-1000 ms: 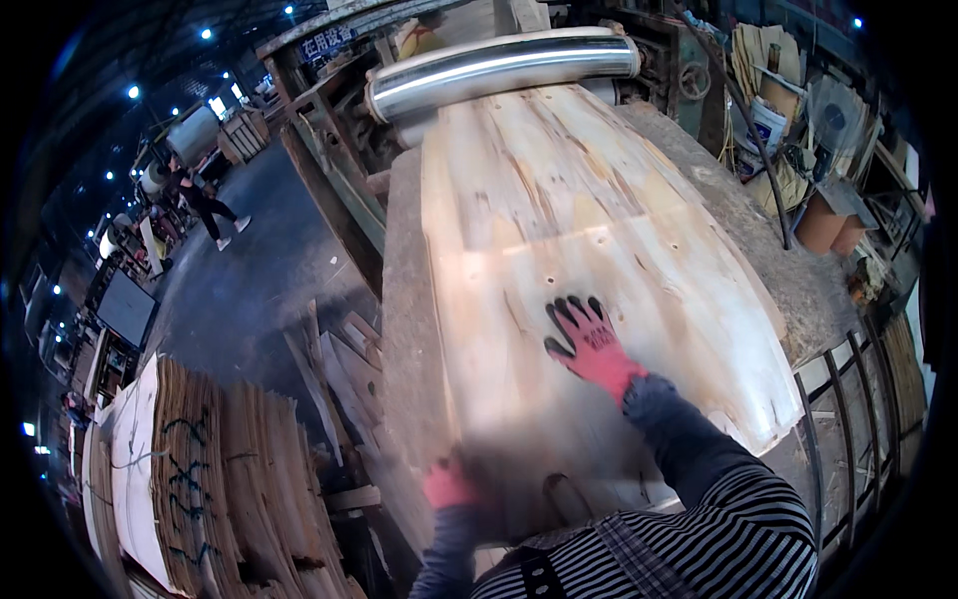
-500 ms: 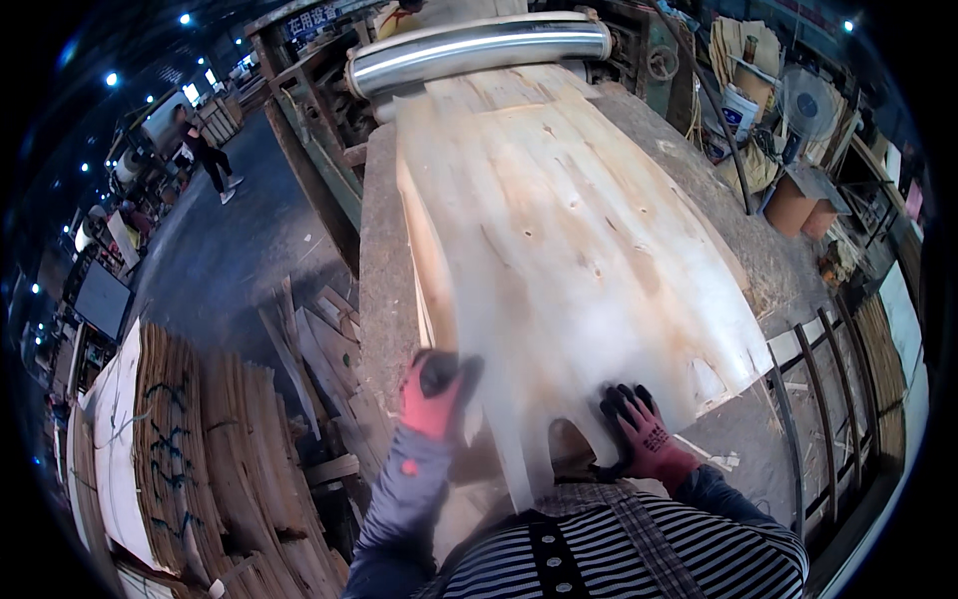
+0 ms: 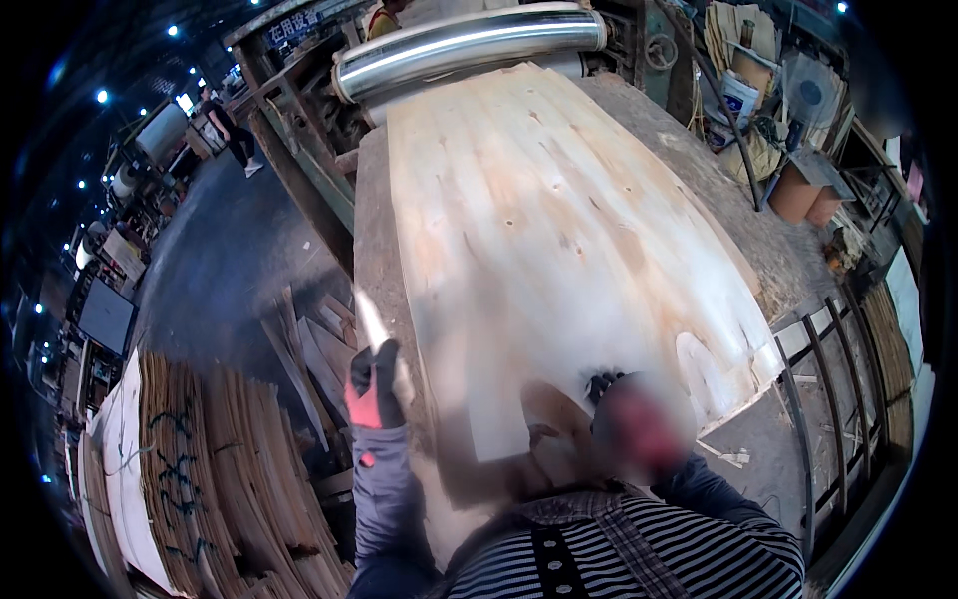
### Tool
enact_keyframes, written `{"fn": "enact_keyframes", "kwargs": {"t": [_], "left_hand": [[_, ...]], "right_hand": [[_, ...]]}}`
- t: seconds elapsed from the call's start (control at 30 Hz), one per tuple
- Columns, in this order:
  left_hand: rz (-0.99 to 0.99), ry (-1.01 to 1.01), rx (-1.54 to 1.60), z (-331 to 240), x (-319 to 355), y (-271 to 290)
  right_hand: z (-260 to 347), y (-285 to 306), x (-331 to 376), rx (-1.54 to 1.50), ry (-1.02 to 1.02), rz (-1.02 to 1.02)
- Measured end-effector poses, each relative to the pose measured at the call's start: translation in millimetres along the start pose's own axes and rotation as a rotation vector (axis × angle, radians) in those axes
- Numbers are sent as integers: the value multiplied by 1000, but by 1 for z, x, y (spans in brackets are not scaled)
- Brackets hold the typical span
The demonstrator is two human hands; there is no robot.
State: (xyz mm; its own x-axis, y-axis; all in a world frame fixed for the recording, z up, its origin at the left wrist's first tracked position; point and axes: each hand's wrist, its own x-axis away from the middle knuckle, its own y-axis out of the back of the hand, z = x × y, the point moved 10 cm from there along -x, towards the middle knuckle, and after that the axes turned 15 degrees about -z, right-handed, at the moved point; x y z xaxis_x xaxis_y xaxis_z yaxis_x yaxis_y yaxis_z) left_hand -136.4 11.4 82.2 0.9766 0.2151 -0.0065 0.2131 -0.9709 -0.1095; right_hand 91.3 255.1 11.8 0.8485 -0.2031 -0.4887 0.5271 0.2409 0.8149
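A wide sheet of pale wood veneer [image 3: 559, 220] with small knots lies on a worn work table [image 3: 371, 240]. Its far end reaches a shiny metal roller [image 3: 479, 45], and its near edge is ragged. My left hand [image 3: 376, 389], in a red and black glove, is closed on a pale, pointed strip of veneer [image 3: 371, 319] beyond the sheet's left edge. My right hand [image 3: 639, 424], gloved alike, is at the near edge, its dark fingertips stretched onto the veneer. A round blur covers most of that hand.
Stacked veneer [image 3: 210, 469] stands at my lower left, with loose wood scraps [image 3: 304, 349] beside it. A metal rack [image 3: 833, 399] is on the right. Cardboard boxes [image 3: 796, 190] and a white bucket [image 3: 736, 100] stand at far right. One person [image 3: 232, 135] is on the far-left floor.
My left hand has moved left off the sheet's near edge, now with a pale strip in it. The sheet's lifted left edge has come down flatter. The right hand has shifted slightly left.
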Motion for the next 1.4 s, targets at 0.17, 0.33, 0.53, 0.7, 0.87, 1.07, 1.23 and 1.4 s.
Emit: {"fn": "enact_keyframes", "kwargs": {"t": [0.17,0.33,0.53,0.7,0.87,1.07,1.23,1.4], "left_hand": [[-127,18,27,56,-35,61],[-257,-213,-1116,145,-27,201],[-53,-414,-866,132,33,175],[321,-600,-954,104,104,52],[269,-390,-875,158,83,66],[389,-343,-759,166,79,64],[434,-589,-989,131,82,30],[450,-406,-971,136,67,37]], "right_hand": [[-27,-13,-70,7,-13,-36],[-56,-41,-135,-33,-55,-108],[-79,-80,-220,63,-92,-201],[-43,-98,-219,375,72,-376],[-3,-50,-150,48,20,-193],[-26,-32,-49,38,-19,-1],[9,-14,19,4,46,132],[26,-14,46,-46,45,207]]}}
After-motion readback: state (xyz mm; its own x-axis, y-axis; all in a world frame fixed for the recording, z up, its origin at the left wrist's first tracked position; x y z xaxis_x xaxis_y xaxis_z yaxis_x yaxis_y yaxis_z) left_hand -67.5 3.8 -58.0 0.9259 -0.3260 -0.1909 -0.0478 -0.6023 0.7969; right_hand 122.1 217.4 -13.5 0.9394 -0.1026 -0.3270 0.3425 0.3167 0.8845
